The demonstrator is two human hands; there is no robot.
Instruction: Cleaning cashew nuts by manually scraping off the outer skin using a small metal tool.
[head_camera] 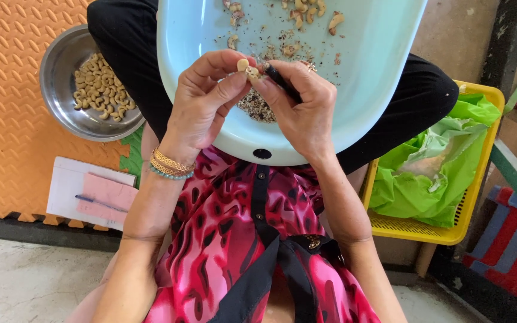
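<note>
My left hand [201, 98] pinches a pale cashew nut [247, 67] between thumb and fingers, over a light blue plastic basin [378, 72] resting on my lap. My right hand [299, 104] grips a small dark-handled tool [282, 81] with its tip against the nut. Under my hands a heap of brown skin flakes [257, 106] lies in the basin, and several unpeeled nuts [306, 13] are scattered at its far side. Gold and bead bracelets [169, 165] circle my left wrist.
A steel bowl [61, 78] with several peeled cashews [100, 90] sits on the orange foam mat [7, 107] at left. Below it lie white and pink papers with a pen [94, 194]. A yellow basket [450, 230] lined with a green plastic bag [438, 173] stands at right.
</note>
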